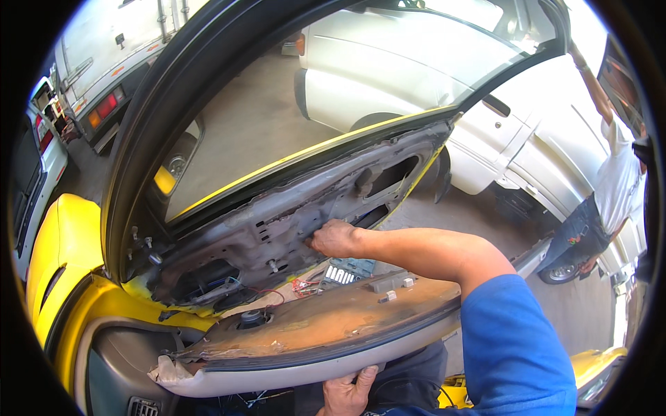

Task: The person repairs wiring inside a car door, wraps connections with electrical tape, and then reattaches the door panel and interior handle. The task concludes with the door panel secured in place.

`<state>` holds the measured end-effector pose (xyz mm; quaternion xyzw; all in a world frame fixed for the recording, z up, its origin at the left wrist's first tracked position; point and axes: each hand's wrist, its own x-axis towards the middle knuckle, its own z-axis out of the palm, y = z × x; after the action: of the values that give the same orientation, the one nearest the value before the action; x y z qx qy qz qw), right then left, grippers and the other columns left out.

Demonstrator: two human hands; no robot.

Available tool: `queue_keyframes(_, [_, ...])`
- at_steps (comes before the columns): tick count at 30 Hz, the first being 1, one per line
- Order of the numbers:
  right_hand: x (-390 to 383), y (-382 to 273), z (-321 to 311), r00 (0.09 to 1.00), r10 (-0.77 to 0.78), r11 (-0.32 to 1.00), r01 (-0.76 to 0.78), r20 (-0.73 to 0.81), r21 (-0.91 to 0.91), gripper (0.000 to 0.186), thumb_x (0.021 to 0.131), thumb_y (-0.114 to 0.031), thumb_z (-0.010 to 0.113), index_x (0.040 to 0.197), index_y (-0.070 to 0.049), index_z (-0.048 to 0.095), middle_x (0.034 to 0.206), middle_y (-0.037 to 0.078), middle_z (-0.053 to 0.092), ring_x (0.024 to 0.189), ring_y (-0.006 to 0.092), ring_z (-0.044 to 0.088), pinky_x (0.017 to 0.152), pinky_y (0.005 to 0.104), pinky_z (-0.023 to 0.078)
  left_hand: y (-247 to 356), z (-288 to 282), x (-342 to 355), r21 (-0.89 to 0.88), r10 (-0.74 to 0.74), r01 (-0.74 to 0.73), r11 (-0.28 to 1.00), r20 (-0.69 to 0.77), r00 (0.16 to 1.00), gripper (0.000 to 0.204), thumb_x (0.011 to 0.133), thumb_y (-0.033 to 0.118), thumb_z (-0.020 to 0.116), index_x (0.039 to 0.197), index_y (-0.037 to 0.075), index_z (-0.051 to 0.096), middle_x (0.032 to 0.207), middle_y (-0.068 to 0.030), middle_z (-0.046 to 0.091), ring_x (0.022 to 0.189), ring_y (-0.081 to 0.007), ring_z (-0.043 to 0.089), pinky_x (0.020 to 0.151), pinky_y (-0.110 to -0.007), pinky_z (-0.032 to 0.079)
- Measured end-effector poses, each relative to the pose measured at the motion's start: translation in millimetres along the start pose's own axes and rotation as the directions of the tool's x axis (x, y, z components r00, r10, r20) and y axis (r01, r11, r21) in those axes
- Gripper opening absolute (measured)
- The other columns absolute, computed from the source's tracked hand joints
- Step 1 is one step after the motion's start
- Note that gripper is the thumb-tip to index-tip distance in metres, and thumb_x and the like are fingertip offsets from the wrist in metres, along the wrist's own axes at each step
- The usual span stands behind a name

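My left hand (347, 394) grips the lower edge of a door trim panel (326, 322), its thumb pressed against the pale border. The panel's brown backing faces up, with a round dark speaker-like part (252, 318) near its left end and torn covering at that corner. My right hand (334, 239) reaches across above the panel, fingers curled in against the bare grey inner metal of the yellow car door (291, 215). Whatever those fingers hold, if anything, is hidden. Thin red wires (274, 295) run between the door and the panel.
Beyond the panel lies an open tool case (347, 272) with sockets. The window frame (132, 139) arches over the door. A white vehicle (388, 69) stands behind it, a truck (104, 76) at far left. Another person (596, 201) stands at right.
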<state>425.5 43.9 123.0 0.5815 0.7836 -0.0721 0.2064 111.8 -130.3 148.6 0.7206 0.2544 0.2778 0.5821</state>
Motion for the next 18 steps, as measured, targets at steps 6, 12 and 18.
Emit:
queue_keyframes(6, [-39, 14, -51, 0.988, 0.102, 0.994, -0.098, -0.112, 0.046, 0.032, 0.091, -0.011, 0.060, 0.122, -0.007, 0.066, 0.093, 0.016, 0.077, 0.088, 0.0345, 0.077, 0.072, 0.0469, 0.061, 11, 2, 18, -0.092, 0.128, -0.136, 0.986, -0.089, 0.988, 0.025, 0.101, 0.021, 0.069, 0.110, -0.001, 0.076, 0.104, -0.0207, 0.076, 0.097, -0.0379, 0.072, 0.090, -0.045, 0.054])
queue_keyframes(12, [-94, 36, -92, 0.860, 0.012, 1.000, 0.001, -0.510, 0.025, 0.015, 0.087, -0.010, 0.065, 0.102, -0.008, 0.067, 0.096, 0.014, 0.070, 0.085, 0.0351, 0.075, 0.071, 0.0477, 0.061, 24, -6, 53, -0.092, 0.100, -0.108, 0.990, -0.083, 0.992, 0.033, 0.104, 0.028, 0.065, 0.107, -0.003, 0.077, 0.093, -0.0212, 0.076, 0.090, -0.0366, 0.074, 0.086, -0.045, 0.055])
queue_keyframes(18, [-87, 39, -129, 0.990, 0.000, 0.985, 0.025, -0.143, 0.172, 0.017, 0.094, -0.018, 0.065, 0.099, -0.004, 0.073, 0.093, 0.018, 0.075, 0.096, 0.0385, 0.072, 0.085, 0.0499, 0.057, 23, -9, 96, -0.184, -0.070, 0.053, 0.981, -0.082, 0.994, 0.033, 0.103, 0.025, 0.066, 0.105, -0.007, 0.076, 0.094, -0.0190, 0.078, 0.090, -0.0222, 0.074, 0.083, -0.035, 0.055])
